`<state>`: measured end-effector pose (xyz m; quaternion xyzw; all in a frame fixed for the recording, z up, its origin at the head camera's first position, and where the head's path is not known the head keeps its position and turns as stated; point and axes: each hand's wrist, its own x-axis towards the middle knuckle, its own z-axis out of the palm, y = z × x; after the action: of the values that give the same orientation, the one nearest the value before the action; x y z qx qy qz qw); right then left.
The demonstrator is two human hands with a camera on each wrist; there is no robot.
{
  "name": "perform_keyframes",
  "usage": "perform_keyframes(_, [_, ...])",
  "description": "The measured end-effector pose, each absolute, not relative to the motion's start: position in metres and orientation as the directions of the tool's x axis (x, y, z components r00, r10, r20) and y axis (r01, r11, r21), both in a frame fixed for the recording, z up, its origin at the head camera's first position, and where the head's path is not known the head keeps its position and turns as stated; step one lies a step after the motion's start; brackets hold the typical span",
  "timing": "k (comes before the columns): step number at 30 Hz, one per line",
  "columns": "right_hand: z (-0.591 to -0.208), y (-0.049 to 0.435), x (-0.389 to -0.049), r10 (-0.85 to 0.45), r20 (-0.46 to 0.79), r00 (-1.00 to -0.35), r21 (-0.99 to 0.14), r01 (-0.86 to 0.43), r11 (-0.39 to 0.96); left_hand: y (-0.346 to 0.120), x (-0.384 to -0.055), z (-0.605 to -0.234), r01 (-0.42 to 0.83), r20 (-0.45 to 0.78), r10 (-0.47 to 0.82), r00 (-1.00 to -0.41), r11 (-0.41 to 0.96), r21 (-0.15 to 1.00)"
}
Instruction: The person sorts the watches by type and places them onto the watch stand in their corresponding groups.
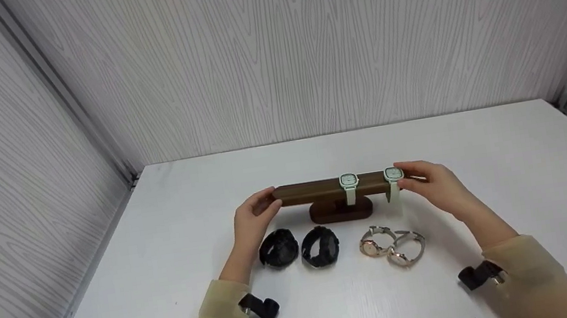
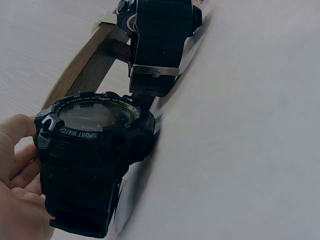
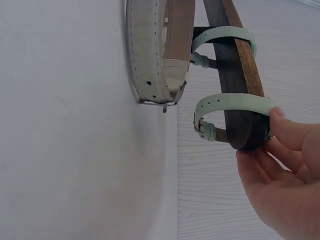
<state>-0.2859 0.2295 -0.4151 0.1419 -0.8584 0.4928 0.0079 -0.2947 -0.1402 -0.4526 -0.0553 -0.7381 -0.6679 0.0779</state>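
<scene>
A dark wooden watch stand point(image 1: 310, 192), a long bar on an oval base, stands between both hands. My left hand point(image 1: 251, 220) holds the bar's left end between thumb and fingers. At the other end, my right hand point(image 1: 438, 186) grips the tip; its thumb touches the strap of the outer mint-green watch point(image 3: 240, 103). Another mint-green watch point(image 1: 349, 181) is strapped round the bar right of its middle. In the left wrist view, a black sport watch point(image 2: 82, 170) hides part of the left hand.
In front of the stand lie two black watches, one at left point(image 1: 278, 248) and one beside it point(image 1: 320, 246). Two pale-strapped watches with rose-gold cases, one point(image 1: 371, 247) overlapping the other point(image 1: 408, 255), lie at right. A wood-grain wall point(image 1: 301, 51) rises behind the white table point(image 1: 199, 187).
</scene>
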Motion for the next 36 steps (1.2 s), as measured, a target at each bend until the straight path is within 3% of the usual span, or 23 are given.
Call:
perform_keyframes(11, [-0.412, 0.215, -0.289, -0.263, 0.209, -0.942, -0.751, -0.327, 0.574, -0.135, -0.277, -0.427, 0.179, 0.181, -0.008, -0.983, 0.113, 0.977])
perform_keyframes(22, [-0.410, 0.195, -0.292, -0.305, 0.243, -0.921, -0.676, -0.386, 0.628, -0.135, -0.274, -0.424, 0.173, 0.176, -0.015, -0.984, 0.115, 0.978])
perform_keyframes(36, [-0.410, 0.188, -0.294, -0.314, 0.222, -0.923, -0.672, -0.378, 0.636, -0.139, -0.296, -0.453, 0.216, 0.224, -0.047, -0.974, 0.136, 0.967])
